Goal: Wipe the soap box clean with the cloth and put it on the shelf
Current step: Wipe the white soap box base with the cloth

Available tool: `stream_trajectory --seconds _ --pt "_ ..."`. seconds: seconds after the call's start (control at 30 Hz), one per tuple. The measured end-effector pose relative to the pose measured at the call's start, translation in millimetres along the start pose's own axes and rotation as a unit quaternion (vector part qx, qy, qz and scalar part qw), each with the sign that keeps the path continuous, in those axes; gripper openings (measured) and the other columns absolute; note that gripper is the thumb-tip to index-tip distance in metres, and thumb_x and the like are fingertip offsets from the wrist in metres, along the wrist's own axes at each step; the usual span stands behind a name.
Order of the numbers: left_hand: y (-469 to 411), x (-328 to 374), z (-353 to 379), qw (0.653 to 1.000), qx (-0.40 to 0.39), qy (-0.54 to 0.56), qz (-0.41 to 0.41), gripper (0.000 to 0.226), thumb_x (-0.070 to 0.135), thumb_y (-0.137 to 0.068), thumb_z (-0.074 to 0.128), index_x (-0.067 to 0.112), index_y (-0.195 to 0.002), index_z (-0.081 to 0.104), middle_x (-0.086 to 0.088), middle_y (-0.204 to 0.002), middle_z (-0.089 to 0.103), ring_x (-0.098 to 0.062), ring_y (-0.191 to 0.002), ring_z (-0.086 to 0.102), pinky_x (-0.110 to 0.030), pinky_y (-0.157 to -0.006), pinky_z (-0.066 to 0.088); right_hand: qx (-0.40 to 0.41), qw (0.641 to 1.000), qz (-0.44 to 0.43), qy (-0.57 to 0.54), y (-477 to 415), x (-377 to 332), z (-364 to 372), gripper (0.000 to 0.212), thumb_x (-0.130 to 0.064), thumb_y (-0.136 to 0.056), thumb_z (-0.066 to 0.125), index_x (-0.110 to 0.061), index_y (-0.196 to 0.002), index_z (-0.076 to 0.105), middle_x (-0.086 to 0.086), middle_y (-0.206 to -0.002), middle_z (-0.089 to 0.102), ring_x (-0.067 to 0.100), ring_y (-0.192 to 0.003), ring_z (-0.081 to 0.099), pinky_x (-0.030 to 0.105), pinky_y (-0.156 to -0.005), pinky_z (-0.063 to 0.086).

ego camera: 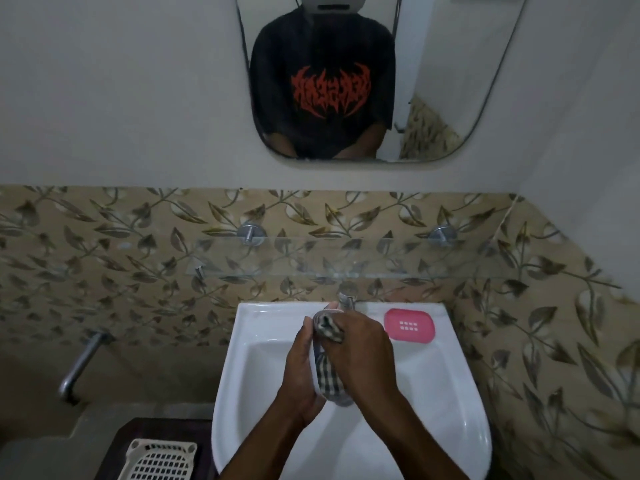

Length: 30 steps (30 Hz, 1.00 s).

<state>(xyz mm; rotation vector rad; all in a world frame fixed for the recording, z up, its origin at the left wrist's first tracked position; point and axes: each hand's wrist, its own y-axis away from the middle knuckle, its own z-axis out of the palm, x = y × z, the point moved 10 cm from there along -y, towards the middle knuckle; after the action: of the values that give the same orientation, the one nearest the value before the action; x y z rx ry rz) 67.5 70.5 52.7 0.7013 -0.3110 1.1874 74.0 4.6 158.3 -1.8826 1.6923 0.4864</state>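
Both hands point(300, 370) point(363, 349) grip the checked cloth point(327, 379) over the sink point(436, 410).

Left grip point(302, 370) and right grip point(364, 353) clasp the cloth point(328, 375) together.

The person wore a black T-shirt point(322, 57) with short sleeves point(265, 105). Big red spiky letters point(330, 91) ran across the chest. A pale grey box point(332, 1) sat on the head. The left hand point(301, 372) and right hand point(363, 351) were bare, the arms point(419, 424) too.

Pink soap box point(409, 325) on sink rim point(277, 313) — checked cloth point(327, 375) bunched — glass shelf point(311, 258) above.
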Motion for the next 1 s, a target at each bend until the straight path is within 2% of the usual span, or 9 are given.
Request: stream_trajectory --seconds 0.13,0.27,0.4,0.5,0.57,0.67,0.77,0.9,1.0 --pt "1 0 -5 1.0 0.015 0.001 -0.02 0.06 0.054 -0.094 0.036 0.011 -0.11 0.074 -0.024 -0.125 0.064 -0.041 -0.121 0.055 -0.055 -0.111 0.033 -0.096 0.993 0.062 0.03 0 22 22 0.022 -0.036 -0.091 0.06 -0.022 -0.106 0.067 -0.005 -0.109 0.067 0.013 -0.101 0.062 0.025 -0.09 0.044" --pt "-2 -9 -12 0.995 0.082 -0.01 -0.061 0.061 0.054 -0.097 0.03 0.009 -0.129 0.057 -0.021 -0.134 0.057 -0.038 -0.127 0.049 -0.053 -0.115 0.029 -0.004 0.992 0.066 0.106 0 25 -9 0.031 -0.046 -0.089 0.061 -0.025 -0.109 0.068 -0.006 -0.105 0.071 0.01 -0.092 0.066 0.015 -0.078 0.043" --pt "2 -10 1 0.997 0.045 -0.005 -0.066 0.062 0.054 -0.092 0.039 0.005 -0.113 0.072 -0.023 -0.117 0.068 -0.036 -0.104 0.067 -0.048 -0.094 0.051 0.05 0.997 0.024 0.052 -3 12 -11 0.021 -0.037 -0.088 0.065 -0.022 -0.103 0.07 -0.005 -0.1 0.071 0.009 -0.09 0.066 0.014 -0.077 0.042" --pt "0 -4 1 0.998 0.035 0.001 -0.06 0.065 0.057 -0.092 0.037 0.007 -0.109 0.074 -0.023 -0.118 0.068 -0.036 -0.105 0.068 -0.049 -0.094 0.051 -0.1 0.992 0.076 0.002 -8 30 33 0.019 -0.027 -0.093 0.059 -0.015 -0.107 0.064 -0.008 -0.107 0.061 0.011 -0.11 0.056 0.009 -0.085 0.035" --pt "1 -2 -1 0.997 0.047 0.0 -0.067 0.069 0.061 -0.086 0.041 0.006 -0.113 0.072 -0.024 -0.122 0.066 -0.039 -0.111 0.064 -0.051 -0.1 0.046 -0.165 0.983 0.072 0.044 -4 37 43 0.014 -0.028 -0.095 0.057 -0.017 -0.089 0.063 -0.009 -0.092 0.058 0.014 -0.114 0.056 0.006 -0.076 0.031" --pt "1 0 -6 0.993 0.078 -0.064 -0.066 0.071 0.058 -0.094 0.037 0.002 -0.136 0.049 -0.018 -0.132 0.056 -0.045 -0.13 0.047 -0.049 -0.1 0.043 -0.108 0.985 0.069 0.115 -4 40 16 0.031 -0.043 -0.09 0.06 -0.02 -0.108 0.066 -0.004 -0.107 0.067 0.012 -0.105 0.062 0.015 -0.084 0.036" --pt "0 -3 1 0.993 0.069 -0.074 -0.066 0.066 0.054 -0.097 0.033 0.004 -0.137 0.047 -0.014 -0.117 0.063 -0.04 -0.126 0.051 -0.046 -0.092 0.045 -0.041 0.99 0.048 0.123 -9 30 -5 0.028 -0.042 -0.092 0.059 -0.024 -0.112 0.062 -0.006 -0.109 0.067 0.008 -0.098 0.061 0.013 -0.078 0.035" --pt "-1 -3 4 0.995 0.054 -0.024 -0.074 0.067 0.056 -0.096 0.034 0.004 -0.133 0.054 -0.022 -0.12 0.067 -0.038 -0.115 0.06 -0.049 -0.095 0.048 -0.143 0.975 -0.05 0.16 -4 19 31 0.032 -0.027 -0.095 0.056 -0.014 -0.124 0.054 0.003 -0.128 0.057 0.012 -0.119 0.051 0.012 -0.088 0.029" --pt "-5 -1 0 0.996 0.043 -0.025 -0.079 0.068 0.06 -0.091 0.041 0.005 -0.126 0.06 -0.025 -0.119 0.067 -0.038 -0.11 0.063 -0.05 -0.094 0.051 -0.14 0.983 -0.053 0.11 -3 16 22 0.022 -0.036 -0.088 0.061 -0.025 -0.106 0.067 -0.005 -0.11 0.067 0.012 -0.102 0.061 0.015 -0.08 0.036"
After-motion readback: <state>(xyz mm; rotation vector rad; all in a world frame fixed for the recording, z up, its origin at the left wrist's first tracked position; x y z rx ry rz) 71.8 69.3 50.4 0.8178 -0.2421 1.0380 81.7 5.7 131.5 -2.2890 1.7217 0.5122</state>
